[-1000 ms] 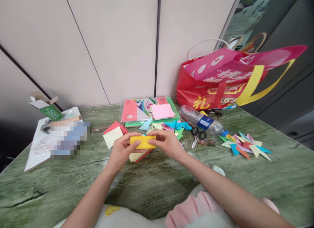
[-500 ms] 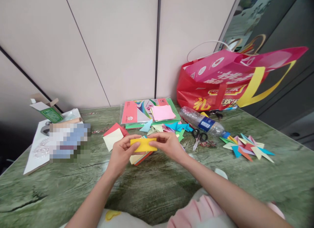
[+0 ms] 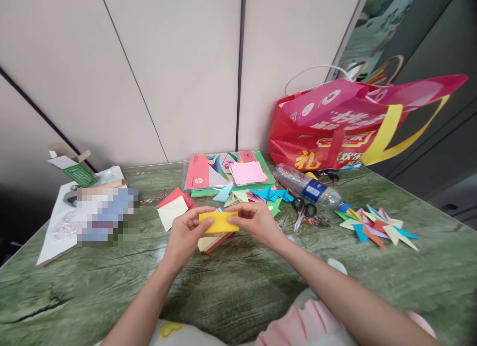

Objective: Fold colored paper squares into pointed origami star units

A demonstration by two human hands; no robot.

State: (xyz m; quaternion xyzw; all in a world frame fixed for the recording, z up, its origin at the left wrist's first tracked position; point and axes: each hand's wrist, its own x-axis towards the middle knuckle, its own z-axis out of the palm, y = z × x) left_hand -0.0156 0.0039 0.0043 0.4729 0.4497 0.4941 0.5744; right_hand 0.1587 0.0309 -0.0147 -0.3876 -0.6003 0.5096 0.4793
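A folded strip of yellow paper (image 3: 219, 222) is pinched at both ends between my two hands. My left hand (image 3: 189, 231) grips its left end, thumb in front and fingers behind. The right end is between the thumb and fingers of my right hand (image 3: 259, 221). Below and partly behind the yellow paper lies a stack of coloured paper sheets (image 3: 216, 242), mostly covered. Left of it rest a cream sheet (image 3: 172, 213) and a red sheet (image 3: 179, 196). Folded blue paper pieces (image 3: 271, 194) and other colours lie just beyond my right hand.
Black-handled scissors (image 3: 301, 212) lie right of my hands, beside a plastic bottle (image 3: 313, 188). Folded paper stars (image 3: 380, 226) sit farther right. A red bag (image 3: 328, 132) stands at the back, near paper packs (image 3: 208, 174). A white board (image 3: 55, 236) and green box (image 3: 76, 173) are left.
Both hands keep the same pinch on the yellow paper. The whole view has shifted very slightly; nothing else has visibly moved.
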